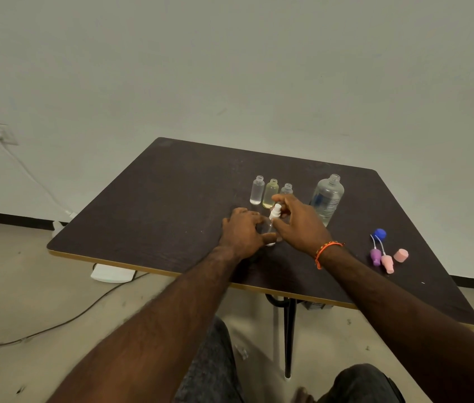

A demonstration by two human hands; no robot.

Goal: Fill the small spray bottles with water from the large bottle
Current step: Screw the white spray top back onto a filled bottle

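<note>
The left hand point(243, 231) is holding a small bottle point(270, 229) upright on the worktop point(171, 199), while the right hand point(298, 221) is pinching its white spray top point(275, 212); both grips are narrow.

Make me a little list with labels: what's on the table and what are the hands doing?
left hand: holds the body of a small spray bottle on the table
right hand: fingers on its white spray top
open small bottles: three, behind the hands
large bottle: uncapped, upright
loose tops: purple, pink, beside a blue cap
</note>
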